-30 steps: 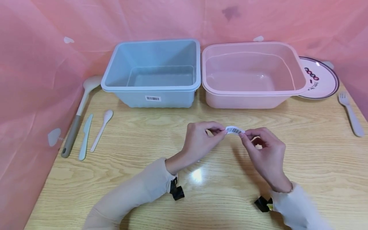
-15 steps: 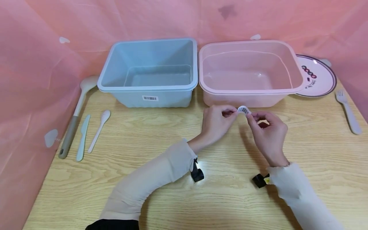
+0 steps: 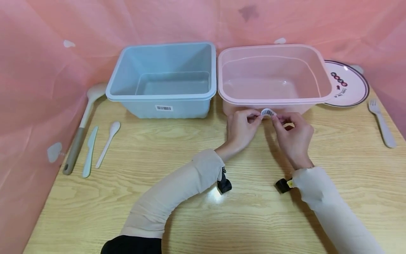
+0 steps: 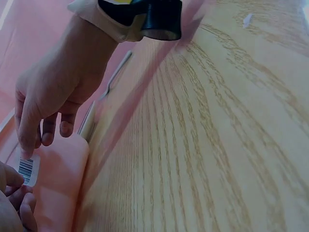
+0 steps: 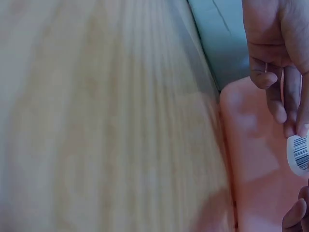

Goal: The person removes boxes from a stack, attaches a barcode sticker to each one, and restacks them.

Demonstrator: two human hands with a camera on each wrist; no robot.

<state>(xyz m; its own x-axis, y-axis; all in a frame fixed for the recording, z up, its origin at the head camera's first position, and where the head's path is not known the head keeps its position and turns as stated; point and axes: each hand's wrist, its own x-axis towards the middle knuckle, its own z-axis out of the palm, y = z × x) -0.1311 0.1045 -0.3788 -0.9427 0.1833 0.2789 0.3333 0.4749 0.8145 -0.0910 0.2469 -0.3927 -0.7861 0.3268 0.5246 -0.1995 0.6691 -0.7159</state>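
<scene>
A white barcode sticker (image 3: pixel 268 112) is bent into an arch between both hands, just in front of the outer front wall of the pink basin (image 3: pixel 234 108). The left hand (image 3: pixel 240 128) pinches its left end between thumb and fingertips. At the other end, the right hand (image 3: pixel 293 135) pinches it the same way. In the left wrist view the sticker (image 4: pixel 27 170) faces out with its bars showing, close to the basin wall (image 4: pixel 63 174); whether it touches the wall I cannot tell.
Left of the pink basin stands a blue basin (image 3: pixel 136 106) with a barcode sticker on its front. A ladle-like utensil (image 3: pixel 76 146), a knife (image 3: pixel 90 151) and a spoon (image 3: pixel 108 144) lie at the left. A plate (image 3: pixel 352 91) and a fork (image 3: pixel 382 123) are at the right.
Both hands have moved away from the body with the sticker, from over the tabletop to the pink basin's front wall. The sticker is bent more strongly than a second ago.
</scene>
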